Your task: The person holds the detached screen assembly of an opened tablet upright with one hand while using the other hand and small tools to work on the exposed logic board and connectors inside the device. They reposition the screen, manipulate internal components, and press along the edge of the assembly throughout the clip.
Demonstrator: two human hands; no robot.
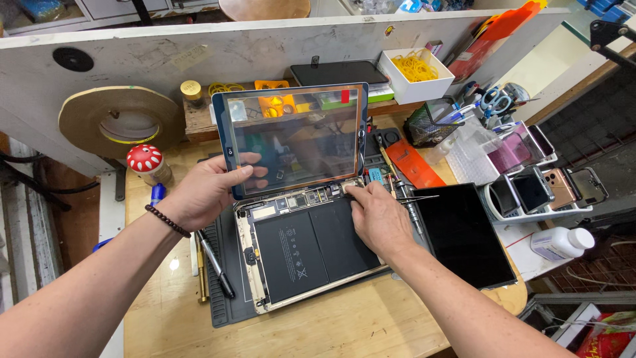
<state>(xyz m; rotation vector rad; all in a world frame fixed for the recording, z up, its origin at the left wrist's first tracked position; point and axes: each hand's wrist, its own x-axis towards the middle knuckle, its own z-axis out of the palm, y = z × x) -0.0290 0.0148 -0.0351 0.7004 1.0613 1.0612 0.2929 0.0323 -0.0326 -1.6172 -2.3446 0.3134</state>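
An opened tablet body (311,248) lies on a dark work mat (225,265), its black battery cells and circuit board exposed. My left hand (202,192) grips the left edge of the tablet's glass front panel (295,136), holding it upright, hinged along the body's top edge. My right hand (377,219) rests on the body's upper right corner, fingertips pressing near the board, with metal tweezers (417,197) lying just beside it. A dark bead bracelet is on my left wrist.
A loose black screen panel (464,232) lies at the right. A white rack of phones (543,192), a white bottle (562,242), a mesh pen cup (427,126), a box of yellow rubber bands (414,73), a tape roll (119,122) and a red mushroom-capped bottle (147,162) surround the bench.
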